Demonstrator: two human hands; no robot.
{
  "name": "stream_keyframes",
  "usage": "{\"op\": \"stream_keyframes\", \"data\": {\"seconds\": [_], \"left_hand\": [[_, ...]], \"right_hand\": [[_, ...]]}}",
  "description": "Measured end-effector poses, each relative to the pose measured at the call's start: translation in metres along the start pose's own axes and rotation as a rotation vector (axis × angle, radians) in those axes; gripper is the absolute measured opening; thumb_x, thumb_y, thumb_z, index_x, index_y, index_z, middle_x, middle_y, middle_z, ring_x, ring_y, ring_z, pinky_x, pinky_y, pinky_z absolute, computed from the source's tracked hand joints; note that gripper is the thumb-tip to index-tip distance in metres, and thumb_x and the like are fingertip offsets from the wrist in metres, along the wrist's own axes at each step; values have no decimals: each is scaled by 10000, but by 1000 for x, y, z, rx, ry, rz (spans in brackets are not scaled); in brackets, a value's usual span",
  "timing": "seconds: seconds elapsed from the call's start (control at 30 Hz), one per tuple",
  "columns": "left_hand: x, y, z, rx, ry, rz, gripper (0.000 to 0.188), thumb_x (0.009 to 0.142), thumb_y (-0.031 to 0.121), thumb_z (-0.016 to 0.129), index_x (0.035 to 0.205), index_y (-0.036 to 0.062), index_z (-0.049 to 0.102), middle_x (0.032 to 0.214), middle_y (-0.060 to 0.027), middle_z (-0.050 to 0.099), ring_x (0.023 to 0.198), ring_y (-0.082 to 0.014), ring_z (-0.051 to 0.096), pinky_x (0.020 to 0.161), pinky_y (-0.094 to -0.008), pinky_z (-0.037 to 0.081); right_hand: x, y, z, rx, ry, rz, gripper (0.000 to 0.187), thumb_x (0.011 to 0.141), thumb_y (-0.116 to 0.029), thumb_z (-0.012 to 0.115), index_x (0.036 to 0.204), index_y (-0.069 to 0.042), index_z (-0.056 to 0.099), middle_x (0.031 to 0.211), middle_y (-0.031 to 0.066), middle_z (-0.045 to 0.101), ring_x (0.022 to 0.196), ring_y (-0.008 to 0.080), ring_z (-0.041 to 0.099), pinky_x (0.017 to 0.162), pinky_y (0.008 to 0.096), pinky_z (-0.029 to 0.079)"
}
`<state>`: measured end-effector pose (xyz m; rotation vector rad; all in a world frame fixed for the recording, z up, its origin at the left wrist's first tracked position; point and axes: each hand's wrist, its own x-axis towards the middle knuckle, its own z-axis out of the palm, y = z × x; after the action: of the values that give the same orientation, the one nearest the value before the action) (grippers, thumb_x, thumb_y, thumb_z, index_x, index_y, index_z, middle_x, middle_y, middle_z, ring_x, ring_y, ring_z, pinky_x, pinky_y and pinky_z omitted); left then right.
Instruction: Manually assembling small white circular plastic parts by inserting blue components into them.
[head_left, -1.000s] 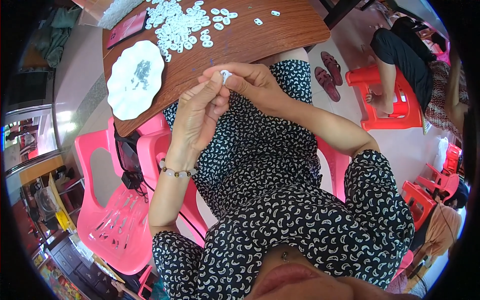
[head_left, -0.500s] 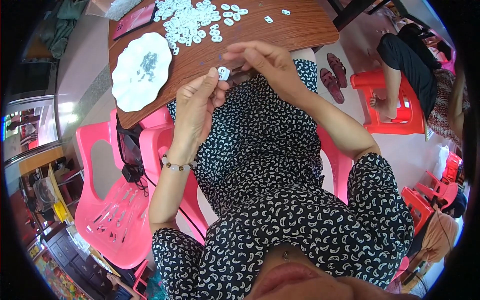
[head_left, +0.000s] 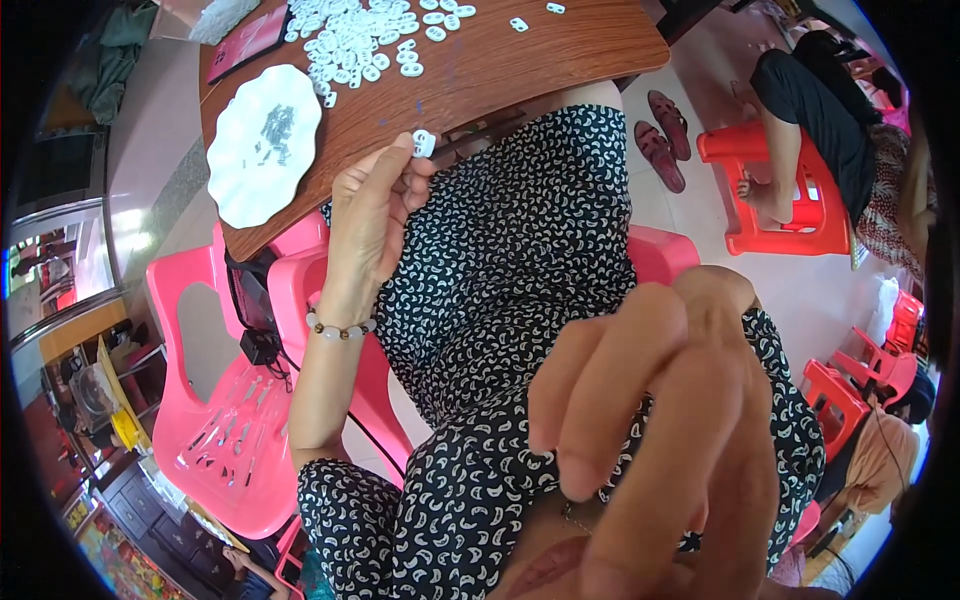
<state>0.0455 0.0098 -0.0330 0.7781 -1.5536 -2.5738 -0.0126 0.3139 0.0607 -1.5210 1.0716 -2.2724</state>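
Left hand [head_left: 368, 195], thumb pinched against fingers, grips a small white two-holed rounded piece [head_left: 423, 144] at upper centre-left. Right hand [head_left: 680, 380] looms at lower right, fingers half-curled; whether it holds anything cannot be told. Similar white pieces [head_left: 350, 42] lie heaped, upper left, on the brown wood-grain counter [head_left: 530, 75].

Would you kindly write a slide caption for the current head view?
Left hand pinching a small white piece near a brown table bearing similar pieces, right hand close to the camera.

Small white 2-holed piece [head_left: 424, 145], aloft
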Motion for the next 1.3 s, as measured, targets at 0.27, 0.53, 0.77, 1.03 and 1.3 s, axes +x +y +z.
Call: {"op": "stream_keyframes", "data": {"seconds": [0.27,0.53,0.77,1.03,1.3], "left_hand": [[3,-3,-2,-7,22,-46,201,932,199,598,883,20,676,750,-37,661,614,-56,561,577,-172,478],[5,-6,-8,-24,43,-72,196,927,204,605,863,32,674,748,-33,661,599,-55,565,568,-171,492],[8,-6,-9,-38,39,-82,193,925,203,608,856,34,672,743,-28,658,587,-54,562,560,-169,492],[6,5,-15,-9,58,-65,190,926,197,602,859,35,674,718,-13,650,560,-38,547,515,-155,452],[13,15,8,63,-180,-32,261,933,265,601,828,36,671,693,4,621,558,-38,508,500,-166,389]], "right_hand": [[19,21,21,30,-46,-40,205,918,-320,582,892,-146,687,890,13,662,824,190,507,686,269,446],[23,28,15,78,-105,-68,210,904,-316,598,882,-130,695,886,13,662,835,191,507,697,281,444],[43,60,30,107,-155,-89,215,892,-311,613,874,-116,701,882,13,662,845,193,507,707,291,443],[58,76,42,163,-236,-145,222,879,-306,630,864,-100,709,878,12,662,856,194,507,717,303,441],[58,142,-1,-753,-110,438,397,806,-207,738,1143,-63,584,960,49,583,837,137,574,705,274,481]]}}
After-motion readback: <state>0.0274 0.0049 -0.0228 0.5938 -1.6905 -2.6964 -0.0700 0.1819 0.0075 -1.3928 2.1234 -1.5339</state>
